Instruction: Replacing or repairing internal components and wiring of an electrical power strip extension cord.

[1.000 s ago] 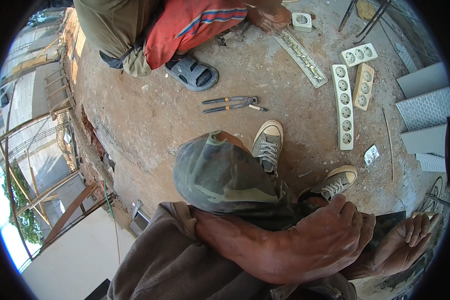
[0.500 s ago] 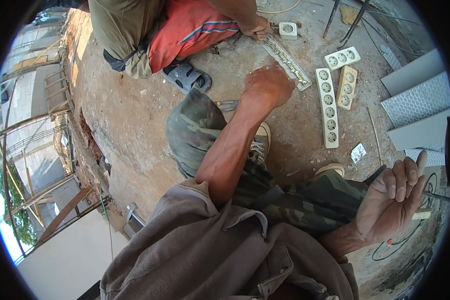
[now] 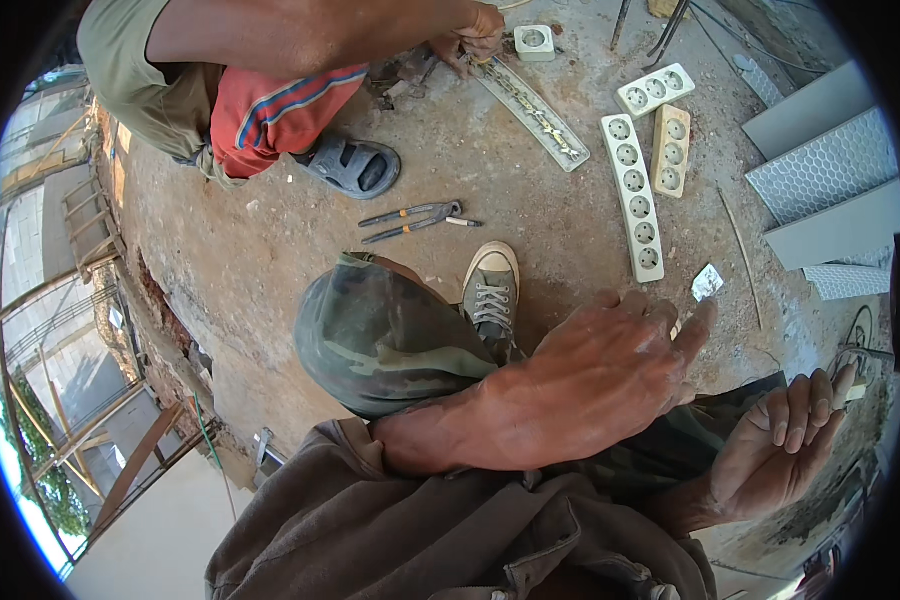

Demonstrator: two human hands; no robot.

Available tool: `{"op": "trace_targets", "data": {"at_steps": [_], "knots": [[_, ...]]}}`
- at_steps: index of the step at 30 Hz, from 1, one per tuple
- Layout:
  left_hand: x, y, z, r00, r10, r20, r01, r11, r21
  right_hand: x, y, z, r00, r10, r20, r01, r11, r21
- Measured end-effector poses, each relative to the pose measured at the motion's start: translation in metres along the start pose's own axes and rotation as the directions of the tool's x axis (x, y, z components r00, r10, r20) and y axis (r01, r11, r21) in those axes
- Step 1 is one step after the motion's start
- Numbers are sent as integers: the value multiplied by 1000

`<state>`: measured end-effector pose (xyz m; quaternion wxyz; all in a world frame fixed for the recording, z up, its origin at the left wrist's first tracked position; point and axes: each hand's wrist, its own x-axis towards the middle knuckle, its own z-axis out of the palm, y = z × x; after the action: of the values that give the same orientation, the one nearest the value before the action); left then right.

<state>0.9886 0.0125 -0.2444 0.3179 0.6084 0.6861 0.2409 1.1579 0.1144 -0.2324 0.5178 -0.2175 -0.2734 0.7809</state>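
Head view: saw the left hand (image 3: 610, 375) back up above the camouflage trousers (image 3: 375, 345), with loosely bent fingers, but could not tell from that side whether closed on anything. Found the right hand (image 3: 778, 435) near it, not touching, with palm up, half-curled fingers apart from the palm and nothing visible in the grasp. Placed the open strip (image 3: 528, 113) on the floor (image 3: 260, 290) ahead, past the shoe (image 3: 492, 295), with bared metal contacts (image 3: 544, 124) and, at its far end, a co-worker's hands (image 3: 481, 32). Noted close to that end the single socket (image 3: 535, 43), and to the right the white triple (image 3: 656, 89), the yellowed triple (image 3: 671, 150) and the long strip (image 3: 632, 198), all face up. Spotted the pincers (image 3: 410, 220) on the floor near the sandal (image 3: 355, 166), in nobody's grasp. Judged the step in hand to be work inside the open strip, apparently in the co-worker's care, with both own hands off it. Reckoned the next move to call for steady support of the open strip and a careful touch among the contacts; for any help from the left hand, a forward reach past the shoe, clear of the co-worker's hands.
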Motion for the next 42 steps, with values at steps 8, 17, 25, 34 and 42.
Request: {"op": "trace_targets", "data": {"at_steps": [8, 17, 25, 34, 42], "knots": [[2, 7, -4, 992, 110, 58, -110, 994, 6, 1, -5, -10, 1000, -22, -12, 21, 998, -57], [-6, -4, 2, 989, 104, -104, -101, 994, 41, 9, 10, -4, 999, 29, 26, -27, 998, -51], [-2, -7, -14, 999, 43, 8, -43, 999, -10, 11, 13, 1, 1000, 29, 3, -28, 999, -40], [3, -10, -12, 1000, 11, 28, -13, 998, 63, 7, 11, 6, 1000, 21, 11, -20, 1000, -17], [3, -4, -5, 1000, 15, -4, -15, 999, 48, 7, 7, 1, 999, 41, 1, -41, 999, 14]]}}
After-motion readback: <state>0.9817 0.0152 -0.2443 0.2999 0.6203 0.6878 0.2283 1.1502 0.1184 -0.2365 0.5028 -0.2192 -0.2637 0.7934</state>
